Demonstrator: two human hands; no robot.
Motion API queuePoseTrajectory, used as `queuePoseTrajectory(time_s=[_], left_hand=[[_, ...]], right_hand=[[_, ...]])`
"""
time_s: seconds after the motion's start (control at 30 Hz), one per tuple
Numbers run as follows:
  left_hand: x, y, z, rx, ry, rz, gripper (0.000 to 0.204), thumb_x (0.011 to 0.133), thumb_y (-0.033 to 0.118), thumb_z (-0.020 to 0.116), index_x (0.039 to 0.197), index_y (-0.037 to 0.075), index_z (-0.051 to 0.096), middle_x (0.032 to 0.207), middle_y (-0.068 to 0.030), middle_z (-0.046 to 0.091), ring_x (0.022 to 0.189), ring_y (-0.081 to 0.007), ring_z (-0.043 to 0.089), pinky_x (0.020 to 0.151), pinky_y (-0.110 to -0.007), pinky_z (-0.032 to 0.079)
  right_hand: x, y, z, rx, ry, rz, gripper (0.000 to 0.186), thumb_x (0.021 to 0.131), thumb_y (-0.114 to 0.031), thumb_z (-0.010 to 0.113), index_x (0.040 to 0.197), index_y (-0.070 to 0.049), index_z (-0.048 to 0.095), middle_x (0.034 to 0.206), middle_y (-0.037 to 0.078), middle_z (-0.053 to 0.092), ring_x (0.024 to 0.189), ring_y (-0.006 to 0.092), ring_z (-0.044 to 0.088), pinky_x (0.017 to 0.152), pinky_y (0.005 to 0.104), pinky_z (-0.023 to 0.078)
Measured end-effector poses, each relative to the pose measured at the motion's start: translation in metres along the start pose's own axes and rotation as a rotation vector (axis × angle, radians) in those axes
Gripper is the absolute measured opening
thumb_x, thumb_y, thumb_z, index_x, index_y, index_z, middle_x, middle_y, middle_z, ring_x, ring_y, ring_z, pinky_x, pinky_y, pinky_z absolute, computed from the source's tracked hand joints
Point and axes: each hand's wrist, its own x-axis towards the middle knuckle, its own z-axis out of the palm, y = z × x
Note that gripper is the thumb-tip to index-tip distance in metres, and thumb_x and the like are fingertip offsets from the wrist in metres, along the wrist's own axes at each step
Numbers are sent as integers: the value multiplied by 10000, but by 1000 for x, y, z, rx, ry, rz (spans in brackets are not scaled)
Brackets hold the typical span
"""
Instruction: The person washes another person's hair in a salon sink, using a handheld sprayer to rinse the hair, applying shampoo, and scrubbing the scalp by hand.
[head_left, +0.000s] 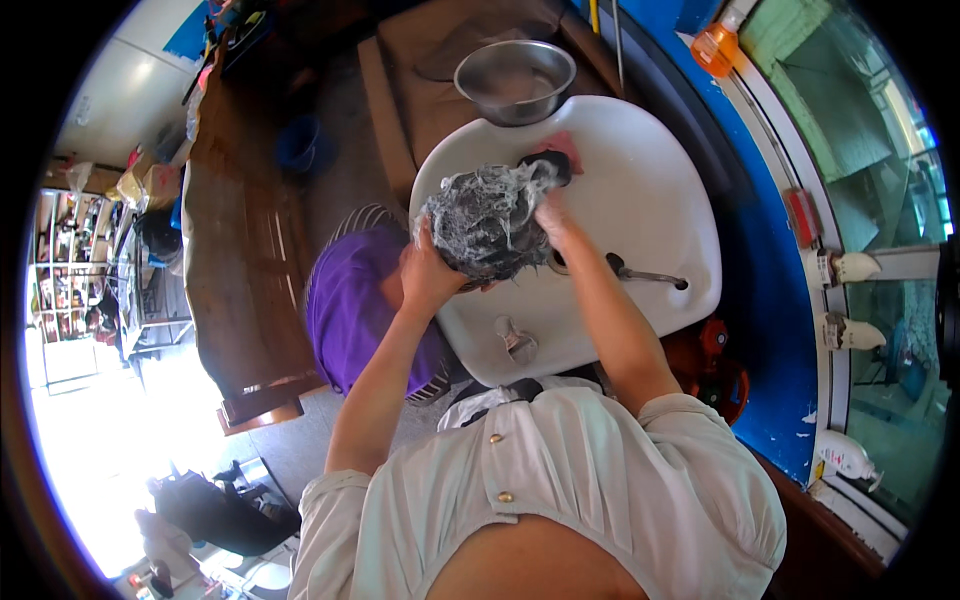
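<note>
A person in a purple top (355, 305) leans over the white wash basin (650, 190). The person's dark hair (485, 225) is thick with white lather. My left hand (428, 272) cups the near left side of the head, its thumb up along the hair and its fingers partly hidden beneath. On the right side, my right hand (552, 215) is closed against the soapy hair, with foam on its fingers; its fingertips are partly hidden. Just beyond it lie a black item (549, 165) I cannot identify and a pink cloth (564, 150).
A steel bowl (515, 85) stands behind the basin. A curved metal spout (650, 276) and a shiny fitting (516, 340) are in the basin. On the right ledge are an orange bottle (714, 50) and a white bottle (848, 455). A blue bucket (299, 144) stands at left.
</note>
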Motion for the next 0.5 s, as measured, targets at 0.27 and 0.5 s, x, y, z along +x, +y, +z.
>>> queuePoseTrajectory(time_s=[0.27,0.5], left_hand=[[-3,2,-17,-50,-30,-37,1093,503,426,827,1342,-37,301,1243,-220,506,1126,-375,506,937,-420,414],[-11,0,-18,-73,-6,-3,1139,438,403,856,1345,-18,309,1238,-210,509,1135,-380,491,958,-417,397]], right_hand=[[12,-10,-1,526,-173,634,212,866,-240,564,999,-84,618,996,12,609,897,150,545,804,302,437],[48,-36,-4,135,-566,309,271,889,-210,571,1117,-64,584,1071,13,606,962,124,562,854,280,457]])
